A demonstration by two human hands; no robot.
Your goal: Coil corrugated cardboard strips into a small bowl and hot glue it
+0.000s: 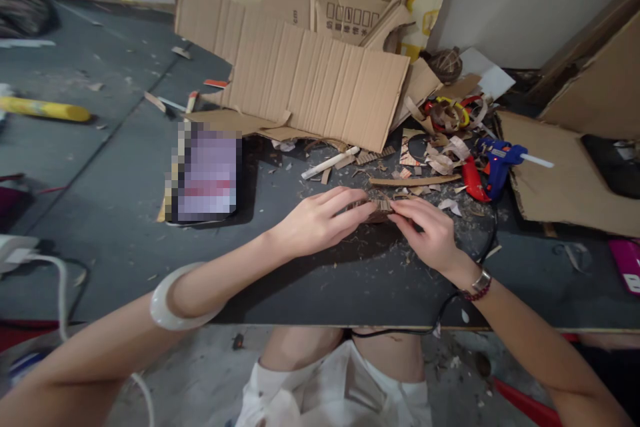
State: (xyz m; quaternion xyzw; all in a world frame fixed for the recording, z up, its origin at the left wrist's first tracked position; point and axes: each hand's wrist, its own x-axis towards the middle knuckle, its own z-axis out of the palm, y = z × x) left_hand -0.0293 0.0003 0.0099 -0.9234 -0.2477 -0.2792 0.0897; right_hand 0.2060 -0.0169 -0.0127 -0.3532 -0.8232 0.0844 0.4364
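Between my two hands is a small brown piece of corrugated cardboard (382,205), just above the dark table. My left hand (327,217) wraps its fingers over the left part of the piece and hides much of it. The fingertips of my right hand (425,227) pinch its right end. Just beyond my hands lies a narrow cardboard strip (415,181) among paper scraps. Right of my right hand stands a blue glue gun (500,163) with a white glue stick in its back, beside a red-handled tool (475,179).
Large cardboard sheets (310,80) lean at the back. A phone (207,177) with a blurred screen stands left of my hands. Further left are a yellow tube-shaped tool (45,109) and a white plug (17,253). A black cord (445,307) runs along the front edge; a cardboard panel (560,180) lies right.
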